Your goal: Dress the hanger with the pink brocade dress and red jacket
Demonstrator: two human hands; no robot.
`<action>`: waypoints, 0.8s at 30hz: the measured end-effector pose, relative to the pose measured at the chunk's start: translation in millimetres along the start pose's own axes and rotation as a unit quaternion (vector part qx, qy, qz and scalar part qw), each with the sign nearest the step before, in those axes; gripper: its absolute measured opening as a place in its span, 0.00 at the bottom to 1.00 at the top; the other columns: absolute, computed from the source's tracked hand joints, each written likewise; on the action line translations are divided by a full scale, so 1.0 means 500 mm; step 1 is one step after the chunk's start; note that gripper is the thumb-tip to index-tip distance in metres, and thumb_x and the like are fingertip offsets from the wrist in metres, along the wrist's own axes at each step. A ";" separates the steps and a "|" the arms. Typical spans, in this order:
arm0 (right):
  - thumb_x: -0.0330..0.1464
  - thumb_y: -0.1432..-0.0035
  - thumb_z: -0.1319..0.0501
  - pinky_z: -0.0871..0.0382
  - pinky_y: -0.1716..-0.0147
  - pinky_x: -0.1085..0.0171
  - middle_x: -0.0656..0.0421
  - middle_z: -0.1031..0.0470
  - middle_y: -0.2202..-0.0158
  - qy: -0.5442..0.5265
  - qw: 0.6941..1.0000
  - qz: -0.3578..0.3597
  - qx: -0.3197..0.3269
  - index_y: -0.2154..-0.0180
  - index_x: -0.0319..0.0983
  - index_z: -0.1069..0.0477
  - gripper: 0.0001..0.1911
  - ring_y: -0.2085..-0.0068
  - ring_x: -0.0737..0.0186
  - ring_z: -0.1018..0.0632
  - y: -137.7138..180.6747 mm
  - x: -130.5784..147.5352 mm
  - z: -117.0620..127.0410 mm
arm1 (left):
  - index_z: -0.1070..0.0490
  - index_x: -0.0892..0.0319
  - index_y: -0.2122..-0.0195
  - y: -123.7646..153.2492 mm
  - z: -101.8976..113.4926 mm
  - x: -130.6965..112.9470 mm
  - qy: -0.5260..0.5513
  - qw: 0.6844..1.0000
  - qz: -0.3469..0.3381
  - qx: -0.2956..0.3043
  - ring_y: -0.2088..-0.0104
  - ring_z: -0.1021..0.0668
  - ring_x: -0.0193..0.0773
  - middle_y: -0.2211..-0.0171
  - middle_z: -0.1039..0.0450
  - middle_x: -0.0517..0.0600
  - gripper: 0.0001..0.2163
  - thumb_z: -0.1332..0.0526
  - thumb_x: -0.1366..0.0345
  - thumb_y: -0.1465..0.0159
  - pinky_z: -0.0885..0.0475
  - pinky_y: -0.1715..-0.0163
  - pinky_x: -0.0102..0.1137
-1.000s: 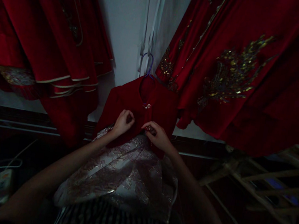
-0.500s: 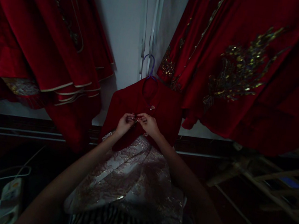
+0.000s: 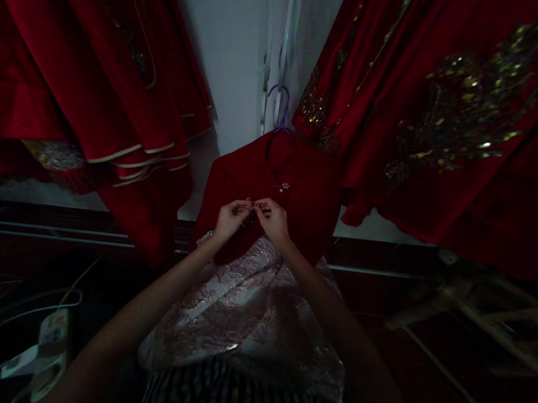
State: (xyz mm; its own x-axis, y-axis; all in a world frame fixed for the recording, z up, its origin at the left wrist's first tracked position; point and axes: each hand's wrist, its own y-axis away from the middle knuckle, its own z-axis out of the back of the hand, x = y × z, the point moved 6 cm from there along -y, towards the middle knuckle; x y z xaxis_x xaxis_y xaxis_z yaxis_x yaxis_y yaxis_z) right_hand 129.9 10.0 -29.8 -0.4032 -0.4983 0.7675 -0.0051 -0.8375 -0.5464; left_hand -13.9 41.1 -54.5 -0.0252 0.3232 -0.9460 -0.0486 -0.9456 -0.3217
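Observation:
A small dark red jacket (image 3: pixel 232 179) hangs on a purple hanger (image 3: pixel 282 106) against the white wall. Below it spreads a pale silver brocade skirt (image 3: pixel 241 318). My left hand (image 3: pixel 230 219) and my right hand (image 3: pixel 274 219) meet at the jacket's front opening, fingers pinched together on a small shiny clasp (image 3: pixel 254 206). A second pearl-like button (image 3: pixel 284 186) sits higher up near the collar.
Red embroidered garments hang at the left (image 3: pixel 67 63) and at the right (image 3: pixel 465 109). A white power strip with cables (image 3: pixel 43 343) lies on the dark floor at the lower left. A wooden rack (image 3: pixel 484 314) stands at the right.
My hands have come together from apart at the jacket's hem to a pinch at its middle front. The view has shifted slightly left.

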 end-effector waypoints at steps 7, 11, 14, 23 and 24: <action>0.32 0.41 0.44 0.26 0.66 0.68 0.58 0.23 0.63 0.014 1.000 0.009 -0.027 0.62 0.41 0.27 0.08 0.65 0.66 0.22 0.002 0.004 0.002 | 0.23 0.63 0.65 0.005 0.006 -0.011 -0.033 0.999 0.004 0.000 0.67 0.20 0.38 0.65 0.20 0.54 0.11 0.34 0.63 0.48 0.25 0.62 0.34; 0.32 0.41 0.43 0.26 0.66 0.67 0.58 0.23 0.62 0.023 0.999 0.011 -0.029 0.63 0.41 0.26 0.08 0.66 0.66 0.22 -0.001 0.010 0.004 | 0.24 0.61 0.66 0.007 0.012 -0.035 -0.110 0.992 -0.058 0.022 0.70 0.21 0.35 0.69 0.21 0.51 0.09 0.36 0.64 0.47 0.26 0.65 0.30; 0.32 0.41 0.43 0.26 0.63 0.66 0.59 0.22 0.63 0.023 0.999 0.014 -0.018 0.63 0.41 0.26 0.08 0.65 0.65 0.21 -0.008 0.016 0.009 | 0.25 0.61 0.66 0.002 0.008 -0.047 -0.121 0.987 -0.091 0.056 0.70 0.22 0.34 0.70 0.22 0.49 0.08 0.36 0.64 0.46 0.27 0.65 0.29; 0.27 0.46 0.45 0.28 0.64 0.64 0.59 0.24 0.67 0.039 0.998 -0.056 -0.006 0.65 0.40 0.31 0.07 0.67 0.65 0.23 0.057 -0.066 0.044 | 0.34 0.58 0.65 0.083 -0.011 0.049 -0.156 0.971 -0.042 -0.176 0.60 0.25 0.39 0.64 0.28 0.52 0.03 0.45 0.67 0.39 0.31 0.53 0.37; 0.27 0.47 0.45 0.28 0.64 0.63 0.58 0.25 0.67 0.063 0.996 -0.062 -0.005 0.65 0.40 0.31 0.07 0.68 0.65 0.24 0.073 -0.079 0.046 | 0.34 0.58 0.66 0.099 -0.018 0.071 -0.170 0.965 -0.023 -0.196 0.60 0.26 0.40 0.64 0.29 0.53 0.02 0.45 0.68 0.39 0.32 0.52 0.39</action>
State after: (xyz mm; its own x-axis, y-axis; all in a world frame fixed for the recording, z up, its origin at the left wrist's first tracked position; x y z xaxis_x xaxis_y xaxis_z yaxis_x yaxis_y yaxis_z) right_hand 166.8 -6.4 -72.3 -0.5112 -0.3587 0.7810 -0.0704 -0.8882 -0.4540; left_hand -8.1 5.5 -104.1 -0.3608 0.2952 -0.8847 0.3236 -0.8501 -0.4156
